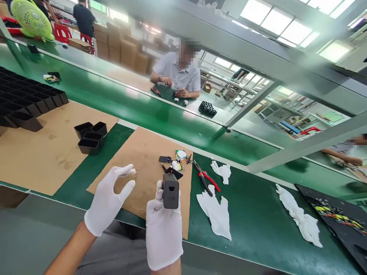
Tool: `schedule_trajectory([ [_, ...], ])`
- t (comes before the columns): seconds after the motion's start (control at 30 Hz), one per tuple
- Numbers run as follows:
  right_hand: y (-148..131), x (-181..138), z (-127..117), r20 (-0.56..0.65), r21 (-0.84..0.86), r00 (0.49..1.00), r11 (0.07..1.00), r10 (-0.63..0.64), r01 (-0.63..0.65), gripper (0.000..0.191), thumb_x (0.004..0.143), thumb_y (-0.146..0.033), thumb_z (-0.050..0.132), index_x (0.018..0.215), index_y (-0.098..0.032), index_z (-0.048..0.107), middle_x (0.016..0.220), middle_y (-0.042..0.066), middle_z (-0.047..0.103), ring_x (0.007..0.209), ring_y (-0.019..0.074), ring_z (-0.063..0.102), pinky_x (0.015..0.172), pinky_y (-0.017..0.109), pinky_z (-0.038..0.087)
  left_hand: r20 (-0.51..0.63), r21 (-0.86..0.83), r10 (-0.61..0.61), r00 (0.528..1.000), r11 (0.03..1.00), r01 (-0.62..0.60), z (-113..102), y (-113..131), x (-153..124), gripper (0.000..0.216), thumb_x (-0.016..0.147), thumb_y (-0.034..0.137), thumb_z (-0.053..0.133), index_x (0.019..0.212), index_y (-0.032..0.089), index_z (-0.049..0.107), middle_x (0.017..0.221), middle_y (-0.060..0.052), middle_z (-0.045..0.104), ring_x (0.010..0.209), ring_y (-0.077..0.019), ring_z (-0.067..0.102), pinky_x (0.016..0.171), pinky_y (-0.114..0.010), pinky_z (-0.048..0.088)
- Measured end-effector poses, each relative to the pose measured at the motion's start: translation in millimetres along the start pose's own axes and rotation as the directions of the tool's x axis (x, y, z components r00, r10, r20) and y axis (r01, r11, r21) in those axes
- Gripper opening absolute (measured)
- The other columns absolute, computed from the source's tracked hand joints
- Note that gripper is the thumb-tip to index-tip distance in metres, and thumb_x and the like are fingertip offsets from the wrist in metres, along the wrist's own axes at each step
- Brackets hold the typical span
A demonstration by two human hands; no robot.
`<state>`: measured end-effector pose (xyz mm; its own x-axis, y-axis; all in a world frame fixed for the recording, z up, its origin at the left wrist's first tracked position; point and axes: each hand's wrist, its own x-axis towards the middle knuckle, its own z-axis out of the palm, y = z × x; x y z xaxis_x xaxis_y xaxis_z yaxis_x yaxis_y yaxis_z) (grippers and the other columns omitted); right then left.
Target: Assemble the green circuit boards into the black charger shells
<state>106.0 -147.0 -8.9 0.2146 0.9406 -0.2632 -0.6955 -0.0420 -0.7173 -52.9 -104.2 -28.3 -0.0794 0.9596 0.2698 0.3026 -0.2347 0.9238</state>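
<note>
Gloved in white, my right hand (163,229) grips a black plastic housing (171,193) with a small slot in its end, held up over the brown cardboard sheet (149,152). My left hand (107,200), also in a white glove, hangs to the left with thumb and fingers apart and nothing between them. Just beyond the housing lie small circuit boards (181,154) with white round parts, along with a flat black piece (165,159). Red-and-black pliers (205,176) rest to the right of the sheet.
Loose white gloves (216,214) lie on the green bench. Several black cups (89,146) stand at left, near many more black cups (34,95). A black tray (338,214) of small parts is at far right. Across the bench sits a co-worker (180,72); metal beams (263,110) cross overhead.
</note>
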Motion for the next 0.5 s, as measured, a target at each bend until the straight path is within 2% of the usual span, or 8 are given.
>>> schedule_trajectory([
  [0.07, -2.0, 0.7, -3.6, -0.067, -0.242, 0.979, 0.955, -0.190, 0.169, 0.039, 0.106, -0.057, 0.050, 0.117, -0.035, 0.080, 0.125, 0.006, 0.079, 0.110, 0.0227, 0.078, 0.076, 0.036, 0.066, 0.017, 0.003, 0.054, 0.998, 0.999, -0.054, -4.9, 1.6, -2.9, 0.035, 0.102, 0.039, 0.060, 0.136, 0.030, 0.060, 0.123, -0.003, 0.071, 0.117, -0.0235, 0.069, 0.107, -0.044, 0.054],
  [0.1, -4.0, 1.9, -6.5, -0.085, -0.370, 0.947, 0.893, -0.309, 0.258, 0.036, 0.104, -0.055, 0.056, 0.120, -0.033, 0.079, 0.123, 0.007, 0.080, 0.110, 0.0246, 0.078, 0.080, 0.039, 0.067, 0.027, 0.012, 0.099, 0.995, 0.995, -0.099, -6.4, 3.1, -4.6, 0.037, 0.101, 0.036, 0.061, 0.138, 0.030, 0.059, 0.125, -0.004, 0.070, 0.119, -0.0235, 0.068, 0.108, -0.043, 0.054],
  [0.13, -6.7, 3.7, -9.9, -0.069, -0.490, 0.903, 0.803, -0.424, 0.340, 0.031, 0.100, -0.051, 0.066, 0.119, -0.031, 0.079, 0.120, 0.008, 0.081, 0.110, 0.0259, 0.078, 0.085, 0.040, 0.067, 0.042, 0.034, 0.148, 0.988, 0.988, -0.149, -6.3, 5.1, -6.5, 0.043, 0.099, 0.033, 0.064, 0.140, 0.030, 0.057, 0.128, -0.005, 0.068, 0.122, -0.0243, 0.067, 0.108, -0.044, 0.054],
  [0.2, -12.6, 8.6, -17.2, 0.100, -0.676, 0.814, 0.561, -0.572, 0.478, 0.024, 0.091, -0.035, 0.080, 0.114, -0.028, 0.081, 0.116, 0.007, 0.081, 0.111, 0.0269, 0.077, 0.097, 0.042, 0.064, 0.091, 0.121, 0.218, 0.972, 0.966, -0.228, 0.2, 10.4, -10.7, 0.059, 0.089, 0.029, 0.073, 0.144, 0.027, 0.052, 0.135, -0.008, 0.065, 0.128, -0.0280, 0.064, 0.110, -0.045, 0.053],
  [0.27, -17.2, 13.9, -22.9, 0.344, -0.736, 0.743, 0.327, -0.574, 0.593, 0.023, 0.089, -0.022, 0.080, 0.111, -0.028, 0.082, 0.117, 0.006, 0.081, 0.112, 0.0254, 0.076, 0.103, 0.041, 0.061, 0.139, 0.243, 0.206, 0.969, 0.941, -0.235, 15.3, 15.9, -15.1, 0.072, 0.079, 0.025, 0.080, 0.145, 0.024, 0.051, 0.136, -0.011, 0.065, 0.127, -0.0321, 0.064, 0.107, -0.048, 0.055],
  [0.33, -19.2, 17.1, -25.7, 0.517, -0.736, 0.694, 0.153, -0.502, 0.659, 0.029, 0.094, -0.015, 0.071, 0.118, -0.029, 0.079, 0.124, 0.006, 0.078, 0.115, 0.0229, 0.075, 0.104, 0.038, 0.061, 0.121, 0.370, 0.115, 0.986, 0.916, -0.152, 34.7, 19.8, -19.0, 0.065, 0.074, 0.022, 0.082, 0.135, 0.021, 0.058, 0.124, -0.012, 0.069, 0.114, -0.0333, 0.069, 0.097, -0.047, 0.058],
  [0.43, -19.9, 14.6, -23.6, 0.520, -0.784, 0.739, 0.104, -0.428, 0.612, 0.035, 0.092, -0.013, 0.070, 0.123, -0.028, 0.074, 0.120, 0.005, 0.079, 0.110, 0.0206, 0.077, 0.096, 0.032, 0.064, 0.078, 0.515, 0.059, 0.995, 0.852, -0.091, 57.5, 20.7, -23.8, 0.018, 0.083, 0.020, 0.072, 0.100, 0.020, 0.066, 0.092, -0.007, 0.069, 0.083, -0.0273, 0.069, 0.074, -0.040, 0.055],
  [0.5, -22.1, 8.7, -17.8, 0.515, -0.816, 0.765, 0.053, -0.386, 0.576, 0.039, 0.089, -0.016, 0.070, 0.127, -0.025, 0.069, 0.118, 0.006, 0.077, 0.109, 0.0216, 0.077, 0.094, 0.033, 0.065, 0.031, 0.573, 0.109, 0.994, 0.813, -0.107, 63.8, 19.0, -26.0, 0.010, 0.088, 0.027, 0.070, 0.089, 0.020, 0.063, 0.082, -0.006, 0.065, 0.074, -0.0254, 0.065, 0.069, -0.038, 0.050],
])
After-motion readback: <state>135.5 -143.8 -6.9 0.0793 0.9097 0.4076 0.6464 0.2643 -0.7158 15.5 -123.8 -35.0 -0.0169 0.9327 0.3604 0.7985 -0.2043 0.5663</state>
